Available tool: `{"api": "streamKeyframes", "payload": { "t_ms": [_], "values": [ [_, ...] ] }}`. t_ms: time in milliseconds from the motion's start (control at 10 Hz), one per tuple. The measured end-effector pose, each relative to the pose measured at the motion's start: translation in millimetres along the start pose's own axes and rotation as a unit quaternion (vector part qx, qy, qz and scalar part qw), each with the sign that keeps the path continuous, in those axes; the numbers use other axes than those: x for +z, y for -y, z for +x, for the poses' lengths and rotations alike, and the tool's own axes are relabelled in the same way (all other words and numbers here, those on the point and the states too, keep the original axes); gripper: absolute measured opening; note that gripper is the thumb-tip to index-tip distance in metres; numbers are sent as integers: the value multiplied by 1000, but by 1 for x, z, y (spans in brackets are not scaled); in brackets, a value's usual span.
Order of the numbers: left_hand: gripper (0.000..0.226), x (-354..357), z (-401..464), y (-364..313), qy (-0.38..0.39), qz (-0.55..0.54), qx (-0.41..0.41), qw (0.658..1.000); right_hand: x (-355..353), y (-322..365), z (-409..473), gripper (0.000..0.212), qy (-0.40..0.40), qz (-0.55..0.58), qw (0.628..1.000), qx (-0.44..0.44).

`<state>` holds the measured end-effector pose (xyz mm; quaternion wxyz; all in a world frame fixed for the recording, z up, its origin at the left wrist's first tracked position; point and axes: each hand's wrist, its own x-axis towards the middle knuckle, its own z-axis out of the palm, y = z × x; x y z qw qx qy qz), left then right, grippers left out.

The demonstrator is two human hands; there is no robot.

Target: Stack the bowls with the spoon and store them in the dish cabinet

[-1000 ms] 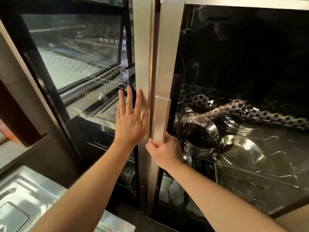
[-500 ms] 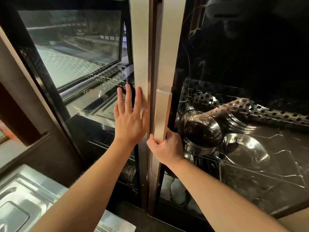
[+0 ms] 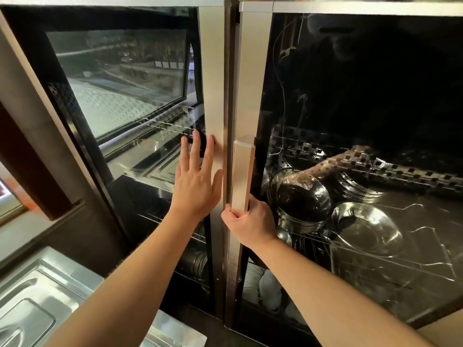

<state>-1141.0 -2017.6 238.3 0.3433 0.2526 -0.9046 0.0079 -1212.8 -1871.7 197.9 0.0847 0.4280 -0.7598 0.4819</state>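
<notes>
The dish cabinet has two dark glass doors with silver frames. My left hand [image 3: 196,181] lies flat, fingers spread, against the left door [image 3: 213,71] near its inner edge. My right hand [image 3: 249,221] grips the lower end of the vertical silver handle [image 3: 243,171] on the right door [image 3: 253,71]. Behind the right glass, a stack of perforated steel bowls [image 3: 299,196] sits on a wire rack, with a shallow steel bowl [image 3: 365,226] to its right. No spoon shows through the glass.
A steel sink and drainboard [image 3: 37,296] lies at the lower left below the cabinet. White dishes [image 3: 268,286] stand on a lower rack behind the right door. The glass reflects a window scene and marble veining.
Both hands keep their places on the doors. The view has shifted slightly, showing the top edge of the doors; the gap between the doors looks narrow and about the same.
</notes>
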Motion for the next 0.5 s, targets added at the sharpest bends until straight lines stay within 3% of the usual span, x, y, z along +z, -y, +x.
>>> {"api": "streamKeyframes", "payload": {
  "t_ms": [200, 300, 400, 500],
  "values": [
    [91, -30, -2, -2, 52, -21, -6, 998, -15, 11, -2, 28, 120, 17, 987, 102],
    [87, -57, -4, -6, 92, -50, -14, 994, -36, 20, 3, 16, 248, 25, 960, 130],
    [72, -87, -3, -14, 113, -60, -25, 991, -70, 30, 20, 28, 339, -13, 933, 122],
    [55, -115, -3, -22, 131, -29, -6, 991, -109, 44, 31, 34, 295, -59, 950, 85]
  ]
}}
